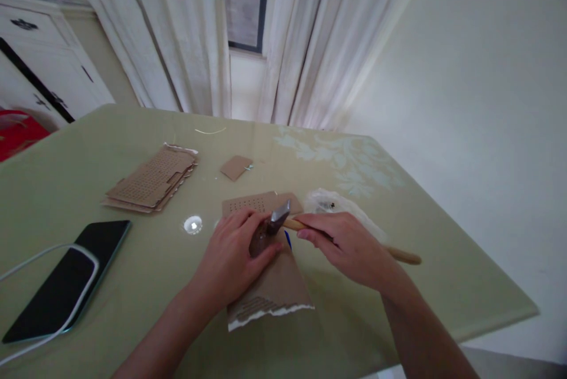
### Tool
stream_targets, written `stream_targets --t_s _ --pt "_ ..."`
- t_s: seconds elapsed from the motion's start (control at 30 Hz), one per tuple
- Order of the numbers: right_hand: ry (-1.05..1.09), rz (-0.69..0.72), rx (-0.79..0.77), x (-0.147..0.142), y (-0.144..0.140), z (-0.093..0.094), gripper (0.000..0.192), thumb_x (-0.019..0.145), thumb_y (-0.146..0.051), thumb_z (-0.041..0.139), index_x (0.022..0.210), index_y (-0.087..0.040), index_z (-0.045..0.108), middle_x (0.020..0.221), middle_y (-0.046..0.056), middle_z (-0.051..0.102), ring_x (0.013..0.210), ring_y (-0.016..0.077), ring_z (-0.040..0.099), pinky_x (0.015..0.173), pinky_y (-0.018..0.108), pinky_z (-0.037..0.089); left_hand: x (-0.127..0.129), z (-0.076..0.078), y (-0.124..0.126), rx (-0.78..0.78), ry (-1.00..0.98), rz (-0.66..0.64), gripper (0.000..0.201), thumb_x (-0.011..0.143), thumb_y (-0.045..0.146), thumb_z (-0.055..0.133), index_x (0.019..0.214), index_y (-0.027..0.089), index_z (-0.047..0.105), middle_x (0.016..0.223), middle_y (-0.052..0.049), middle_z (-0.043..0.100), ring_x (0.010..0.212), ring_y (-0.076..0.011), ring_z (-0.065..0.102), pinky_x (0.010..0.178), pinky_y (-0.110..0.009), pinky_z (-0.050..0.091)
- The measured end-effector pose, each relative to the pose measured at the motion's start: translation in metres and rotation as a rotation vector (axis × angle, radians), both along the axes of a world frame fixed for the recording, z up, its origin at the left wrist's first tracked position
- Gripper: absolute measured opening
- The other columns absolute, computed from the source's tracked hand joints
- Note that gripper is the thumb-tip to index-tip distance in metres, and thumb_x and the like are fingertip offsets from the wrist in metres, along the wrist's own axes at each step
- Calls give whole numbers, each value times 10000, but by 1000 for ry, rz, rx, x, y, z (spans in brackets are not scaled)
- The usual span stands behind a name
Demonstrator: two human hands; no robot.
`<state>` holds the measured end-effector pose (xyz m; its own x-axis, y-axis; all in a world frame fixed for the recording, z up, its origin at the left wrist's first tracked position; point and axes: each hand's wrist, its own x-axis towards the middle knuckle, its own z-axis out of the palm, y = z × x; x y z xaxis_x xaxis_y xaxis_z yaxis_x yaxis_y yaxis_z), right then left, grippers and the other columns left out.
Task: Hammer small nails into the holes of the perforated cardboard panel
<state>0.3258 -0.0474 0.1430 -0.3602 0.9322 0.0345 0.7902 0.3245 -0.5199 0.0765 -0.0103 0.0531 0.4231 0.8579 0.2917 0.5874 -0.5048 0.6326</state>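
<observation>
Lying far to the left on the green table (398, 284) was a dark phone (66, 278), with a stack of brown card pieces (150, 181) behind it. Next came the left hand (233, 258), pressed flat on a torn cardboard sheet (274, 293) in the middle. The right hand (349, 246) was closed around the wooden handle of a hammer (277, 219), whose metal head sat beside the left fingers.
</observation>
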Motion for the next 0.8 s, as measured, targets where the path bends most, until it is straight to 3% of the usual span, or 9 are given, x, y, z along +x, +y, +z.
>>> stream_targets --t_s 0.13,0.2,0.33,0.53,0.67,0.8 --pt "107 -70 25 -3 -4 -6 361 1164 -426 582 1295 -196 829 904 56 814 776 215 689 749 331 466 1 0 1 2 0 1 366 947 375 834 1280 259 735 1256 -82 759 1164 -353 708 995 -500 540" --pt "145 -101 36 -6 -5 -7 365 1159 -426 584 1250 -177 835 843 53 794 727 210 664 709 329 454 2 1 1 14 3 6 347 938 365 841 1249 247 743 1241 -86 765 1158 -352 711 997 -494 544" --pt "77 -50 -19 -9 -8 -10 303 1154 -356 594 1105 -187 842 975 81 833 831 221 702 779 338 466 3 2 1 15 1 -14 330 950 339 830 1258 252 750 1208 -77 766 1139 -338 720 991 -485 548" --pt "238 -185 82 -6 -13 -25 349 1148 -421 572 1140 -183 828 727 7 682 624 170 533 614 296 386 4 4 0 -26 23 -4 406 968 347 814 1340 209 726 1266 -109 757 1218 -369 703 1052 -543 546" --pt "240 -160 63 -10 -14 -36 249 1093 -367 653 1069 -208 843 767 17 735 668 180 598 635 294 405 5 4 1 -1 20 -25 396 986 343 784 1356 219 717 1266 -103 762 1222 -364 701 1067 -560 550" --pt "280 -276 116 -10 -15 -41 344 1137 -441 567 1063 -199 800 728 8 684 612 172 569 584 289 404 -8 7 9 24 -44 -11 441 965 332 770 1381 202 703 1355 -128 747 1293 -357 681 1145 -546 540"
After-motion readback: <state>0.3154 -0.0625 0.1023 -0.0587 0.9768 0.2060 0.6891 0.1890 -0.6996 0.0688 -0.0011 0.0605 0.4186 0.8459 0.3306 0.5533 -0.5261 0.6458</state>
